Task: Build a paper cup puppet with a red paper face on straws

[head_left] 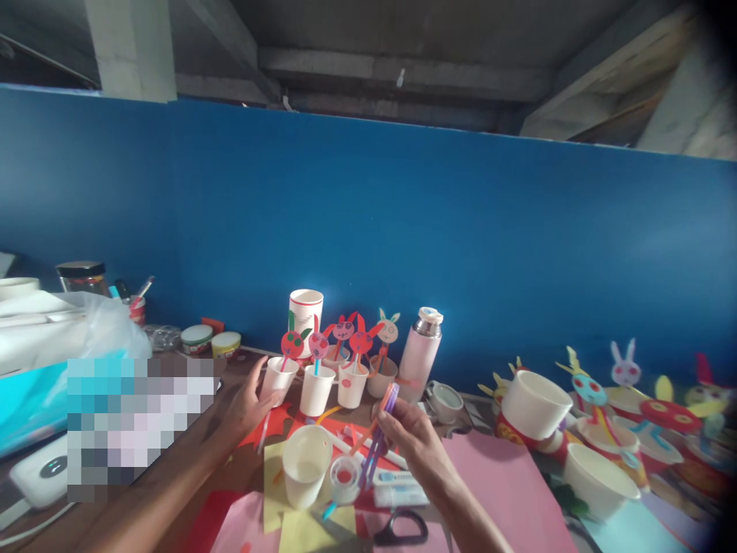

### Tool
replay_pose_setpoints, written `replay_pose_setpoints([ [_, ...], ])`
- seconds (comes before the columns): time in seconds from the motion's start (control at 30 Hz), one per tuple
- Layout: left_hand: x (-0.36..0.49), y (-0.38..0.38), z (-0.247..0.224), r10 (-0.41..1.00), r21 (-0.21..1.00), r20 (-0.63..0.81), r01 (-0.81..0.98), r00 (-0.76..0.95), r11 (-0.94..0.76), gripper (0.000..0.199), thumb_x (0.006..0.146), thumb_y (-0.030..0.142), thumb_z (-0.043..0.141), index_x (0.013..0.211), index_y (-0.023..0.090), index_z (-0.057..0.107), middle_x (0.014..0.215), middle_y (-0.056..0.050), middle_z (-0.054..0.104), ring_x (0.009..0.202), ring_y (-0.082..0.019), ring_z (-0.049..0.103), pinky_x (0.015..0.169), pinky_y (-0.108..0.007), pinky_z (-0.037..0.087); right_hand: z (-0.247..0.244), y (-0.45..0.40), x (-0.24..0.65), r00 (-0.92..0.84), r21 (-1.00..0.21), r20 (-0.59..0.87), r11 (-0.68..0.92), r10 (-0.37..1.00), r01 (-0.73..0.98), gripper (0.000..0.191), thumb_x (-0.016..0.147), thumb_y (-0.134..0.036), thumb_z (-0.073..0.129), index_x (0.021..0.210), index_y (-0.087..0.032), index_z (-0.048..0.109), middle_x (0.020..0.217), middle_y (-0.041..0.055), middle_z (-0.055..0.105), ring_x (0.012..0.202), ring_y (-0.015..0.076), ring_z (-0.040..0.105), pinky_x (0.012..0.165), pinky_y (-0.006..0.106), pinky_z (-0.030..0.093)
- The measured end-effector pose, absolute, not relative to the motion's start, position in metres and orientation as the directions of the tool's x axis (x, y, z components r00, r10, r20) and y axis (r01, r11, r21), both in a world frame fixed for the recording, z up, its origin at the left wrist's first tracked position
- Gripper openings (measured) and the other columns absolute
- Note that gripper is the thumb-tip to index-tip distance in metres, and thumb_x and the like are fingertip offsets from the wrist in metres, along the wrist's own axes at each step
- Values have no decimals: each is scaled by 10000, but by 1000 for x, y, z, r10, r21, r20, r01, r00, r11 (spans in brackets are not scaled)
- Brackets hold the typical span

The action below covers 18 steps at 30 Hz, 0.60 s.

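Note:
My left hand (253, 403) is around the left side of a white paper cup (280, 382), thumb in front and a finger behind. A red rabbit head (293, 346) with green ears stands on a strip in that cup. Between the thumb and fingers of my right hand (410, 432) is a bundle of thin purple and orange strips (377, 445), hanging down. Beside the held cup stand more paper cups with rabbit heads, such as a white cup (317, 393). An empty paper cup (305, 468) stands nearer me, next to a clear tape roll (345, 478).
A pink thermos (421, 353) and a tall paper cup (306, 311) stand near the blue wall. Black-handled scissors (401, 528) lie in front on coloured paper (500, 484). More rabbit-topped cups and a white bowl (599, 480) crowd the right; a power bank (49, 468) lies left.

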<state>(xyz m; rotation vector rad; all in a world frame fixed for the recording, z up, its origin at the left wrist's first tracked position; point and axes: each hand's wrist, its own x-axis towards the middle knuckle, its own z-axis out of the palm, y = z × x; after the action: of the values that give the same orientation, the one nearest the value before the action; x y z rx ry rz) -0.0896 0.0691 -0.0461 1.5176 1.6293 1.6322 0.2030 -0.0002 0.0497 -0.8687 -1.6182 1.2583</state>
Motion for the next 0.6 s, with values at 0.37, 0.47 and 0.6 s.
replay_pose_setpoints([
  [0.37,-98,45,-36,908,923,342,267,-240,-277,894,668,334,643,1380,161,131,1058,-130,655,981,-271,623,849,-411,495,44,2,201,-375,-973,216,232,901,-4,320,793,-448,530,691,-144,520,541,-48,389,499,80,351,493,202,304],
  [0.47,-94,45,-36,905,922,314,318,-287,-220,912,623,338,674,1367,163,177,1095,-138,631,1001,-288,610,840,-414,500,44,1,201,-367,-975,210,219,906,-16,321,790,-457,534,708,-147,521,554,-48,377,505,83,354,494,203,303],
  [0.6,-93,47,-39,901,908,328,357,-285,-218,876,624,333,669,1348,156,211,1137,-153,586,1021,-286,594,838,-408,497,45,1,201,-382,-972,217,234,898,-2,333,796,-466,524,703,-147,511,552,-49,363,505,82,348,493,201,303],
])
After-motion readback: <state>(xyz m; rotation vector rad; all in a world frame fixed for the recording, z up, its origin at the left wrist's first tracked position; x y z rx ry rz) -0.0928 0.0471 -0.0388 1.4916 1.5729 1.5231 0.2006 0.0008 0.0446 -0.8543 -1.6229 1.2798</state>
